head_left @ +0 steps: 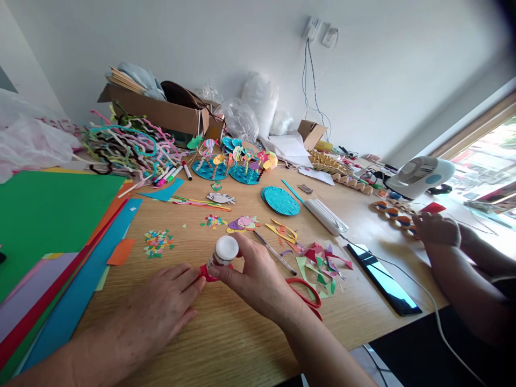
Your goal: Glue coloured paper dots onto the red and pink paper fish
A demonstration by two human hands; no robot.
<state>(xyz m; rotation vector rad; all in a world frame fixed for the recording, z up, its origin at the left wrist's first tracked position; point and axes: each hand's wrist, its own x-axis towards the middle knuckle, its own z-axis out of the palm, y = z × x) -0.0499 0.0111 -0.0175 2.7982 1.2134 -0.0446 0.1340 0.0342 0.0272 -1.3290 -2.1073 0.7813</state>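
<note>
My right hand point(260, 277) is closed around a white glue stick point(226, 248), which stands over a small red paper piece point(208, 274) on the wooden table. The hand and the stick cover much of that piece. My left hand point(167, 298) lies flat with its fingers stretched out, the fingertips touching the left edge of the red paper. Red-handled scissors point(308, 295) lie beside my right wrist, partly hidden. A pen point(276, 253) and paper fish cutouts point(242, 223) are just beyond my right hand.
Coloured paper sheets point(56, 220) are stacked at left, near a confetti pile point(158, 243). Paper scraps point(324, 263), a phone point(382, 279) and a white cable point(427, 295) lie at right. Another person's hands point(437, 231) work by a white fan point(421, 174). Blue discs point(282, 200) lie mid-table.
</note>
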